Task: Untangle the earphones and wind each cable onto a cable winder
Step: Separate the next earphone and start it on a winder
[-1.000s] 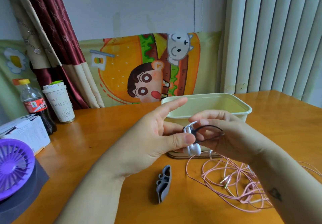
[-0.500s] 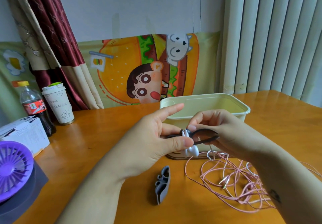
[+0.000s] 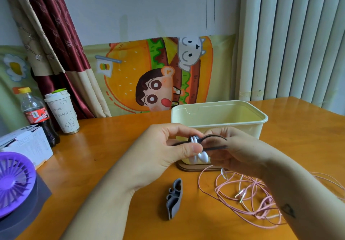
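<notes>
Earbuds (image 3: 202, 158) dangle beneath fingers (image 3: 189, 149) pinching black winder (image 3: 217, 147).

Orange-brown glossy wood table (image 3: 112, 155), mostly pastel and bright items.
Earbuds (image 3: 202, 157) were white, cable (image 3: 233, 185) pale pink, jack plugs (image 3: 240, 196) gold; black winder (image 3: 214, 137), grey winder (image 3: 174, 198); container (image 3: 218, 122) pale cream-yellow on a dark brown base (image 3: 196, 168); fan (image 3: 13, 180) purple; box (image 3: 26, 144) white with grey print; bottle (image 3: 35, 113) had yellow cap, red label, dark drink; cup (image 3: 62, 113) white with black handwriting and small doodles; curtain (image 3: 56, 34) maroon and beige, embroidered; wall cloth (image 3: 158, 75) pale green with an orange, green and brown cartoon burger print; blinds (image 3: 289, 40) off-white vertical slats.
</notes>
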Available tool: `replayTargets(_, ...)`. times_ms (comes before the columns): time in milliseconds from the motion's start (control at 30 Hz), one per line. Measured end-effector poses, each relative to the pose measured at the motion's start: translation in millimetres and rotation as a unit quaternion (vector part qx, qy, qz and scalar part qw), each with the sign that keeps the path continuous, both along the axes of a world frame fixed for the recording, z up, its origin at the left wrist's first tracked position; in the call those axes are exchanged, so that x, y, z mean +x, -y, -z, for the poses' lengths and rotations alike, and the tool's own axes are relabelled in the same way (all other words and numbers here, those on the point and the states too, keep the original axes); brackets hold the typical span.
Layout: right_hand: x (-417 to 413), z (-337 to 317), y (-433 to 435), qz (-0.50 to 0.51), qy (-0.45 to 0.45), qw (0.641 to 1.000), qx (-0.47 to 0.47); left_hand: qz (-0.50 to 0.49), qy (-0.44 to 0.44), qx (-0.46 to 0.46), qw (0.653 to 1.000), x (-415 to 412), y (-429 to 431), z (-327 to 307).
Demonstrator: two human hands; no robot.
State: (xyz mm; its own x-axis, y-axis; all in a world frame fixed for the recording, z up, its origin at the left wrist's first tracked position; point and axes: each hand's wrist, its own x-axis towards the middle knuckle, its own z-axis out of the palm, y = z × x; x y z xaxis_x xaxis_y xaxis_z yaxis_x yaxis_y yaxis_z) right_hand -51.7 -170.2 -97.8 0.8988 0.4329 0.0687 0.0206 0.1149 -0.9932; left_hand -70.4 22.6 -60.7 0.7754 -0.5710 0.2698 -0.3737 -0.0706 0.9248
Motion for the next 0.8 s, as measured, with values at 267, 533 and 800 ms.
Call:
replayTargets(267, -7.5, 0.4, -25.9, 0.211, 0.165, 0.957, -0.107, -0.103, -0.177, -0.241, 0.949, 22.5, 2.8, 16.3)
replayTargets(533, -13.6, 7.7, -41.7, 0.311, 0.466, 0.808, -0.18, -0.142, -0.284, -0.364, 0.875, 16.4, 23.9, 22.2)
replayTargets(800, -13.3, -0.6, -29.7, 0.299, 0.456, 0.822, -0.164, -0.119, -0.295, -0.357, 0.879, 12.1, 25.5, 23.2)
